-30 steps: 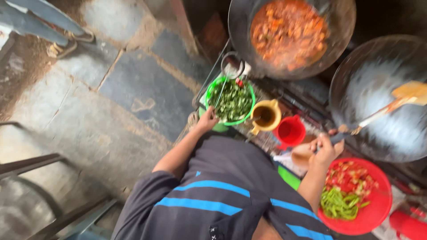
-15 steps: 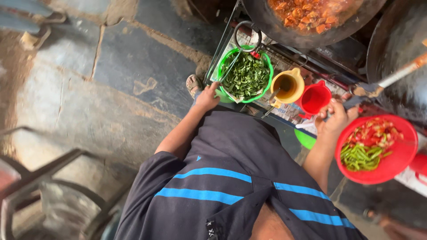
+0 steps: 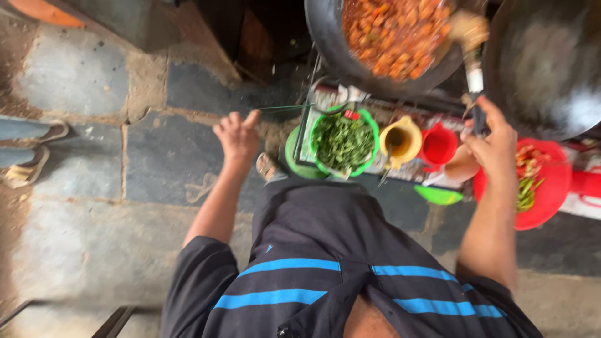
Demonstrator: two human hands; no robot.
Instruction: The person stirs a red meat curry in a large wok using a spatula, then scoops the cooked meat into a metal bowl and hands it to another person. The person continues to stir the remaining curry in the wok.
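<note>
Green plastic basket, centre of the frame, holds chopped leafy greens. A second ago my left hand rested on its rim; now that hand is off it, lifted to the left of the basket over the grey stone floor, fingers spread and holding nothing. So the greens are no longer being handled.

My right hand, at right of centre, is clamped round the dark handle of a spatula. A second ago its blade sat in the empty pan on the right; now its wooden-looking end is over the near edge of the wok at top centre. The work has shifted from the bare pan to the full one.

Containers, left to right:
- wok: orange-red chunky mix, cooked; pieces too blurred to name.
- yellow jug, just right of the basket: brownish liquid.
- red cup, touching the jug's right side: contents not visible.
- red plate, right edge: green beans or chillies, plus red bits.
- second pan, upper right: looks bare, blurred.
</note>
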